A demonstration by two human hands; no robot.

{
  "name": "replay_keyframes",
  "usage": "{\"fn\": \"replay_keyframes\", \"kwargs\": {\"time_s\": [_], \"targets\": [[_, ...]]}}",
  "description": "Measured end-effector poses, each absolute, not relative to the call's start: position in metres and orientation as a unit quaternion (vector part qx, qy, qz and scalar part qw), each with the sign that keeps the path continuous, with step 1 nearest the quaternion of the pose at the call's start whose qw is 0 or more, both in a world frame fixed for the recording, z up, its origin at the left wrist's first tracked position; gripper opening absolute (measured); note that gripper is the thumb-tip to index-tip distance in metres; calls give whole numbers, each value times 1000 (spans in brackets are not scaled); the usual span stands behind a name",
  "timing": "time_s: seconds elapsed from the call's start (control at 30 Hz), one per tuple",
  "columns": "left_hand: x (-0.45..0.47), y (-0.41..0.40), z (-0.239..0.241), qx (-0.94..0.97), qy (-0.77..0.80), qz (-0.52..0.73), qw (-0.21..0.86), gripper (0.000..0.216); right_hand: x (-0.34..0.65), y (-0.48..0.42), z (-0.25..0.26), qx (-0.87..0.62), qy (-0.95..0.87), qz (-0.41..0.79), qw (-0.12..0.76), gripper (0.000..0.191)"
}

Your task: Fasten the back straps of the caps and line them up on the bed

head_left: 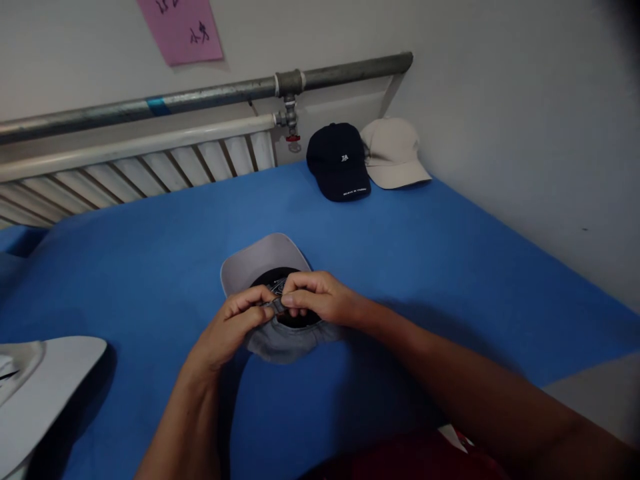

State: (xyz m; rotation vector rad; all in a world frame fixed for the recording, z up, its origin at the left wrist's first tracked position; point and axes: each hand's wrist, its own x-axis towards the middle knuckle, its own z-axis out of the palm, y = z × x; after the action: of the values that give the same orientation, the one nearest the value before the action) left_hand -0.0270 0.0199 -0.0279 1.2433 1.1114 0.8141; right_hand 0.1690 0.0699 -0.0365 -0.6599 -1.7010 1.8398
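Note:
A grey cap [260, 263] lies upside down on the blue surface [150, 253], its brim pointing away from me and its dark inside showing. My left hand [227, 330] and my right hand [320, 298] meet over the cap's back edge. Both pinch the cap's adjusting strap [276, 305] between thumb and fingers. The strap's ends are mostly hidden by my fingertips.
A dark navy cap [340, 163] and a beige cap [393, 153] sit at the far edge by the wall. A white hat brim [45, 380] lies at the near left. A radiator [130, 167] and a metal pipe [200, 97] run along the back wall.

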Motion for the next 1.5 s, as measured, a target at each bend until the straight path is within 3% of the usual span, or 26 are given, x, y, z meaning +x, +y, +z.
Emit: {"fn": "replay_keyframes", "kwargs": {"time_s": [0.27,0.6,0.9,1.3,1.5], "targets": [[-30,19,-25,536,461,330,626,12,174,70,-30,-266,-621,691,258,21],[-35,18,-21,550,477,324,605,19,178,69,-19,-273,-610,677,308,31],[-42,16,-24,528,490,380,580,28,190,75,-12,-217,-583,728,289,13],[-47,12,-28,497,450,394,629,37,186,73,-10,-229,-574,730,291,21],[-45,15,-23,553,394,288,675,32,183,69,-10,-256,-602,707,268,23]]}}
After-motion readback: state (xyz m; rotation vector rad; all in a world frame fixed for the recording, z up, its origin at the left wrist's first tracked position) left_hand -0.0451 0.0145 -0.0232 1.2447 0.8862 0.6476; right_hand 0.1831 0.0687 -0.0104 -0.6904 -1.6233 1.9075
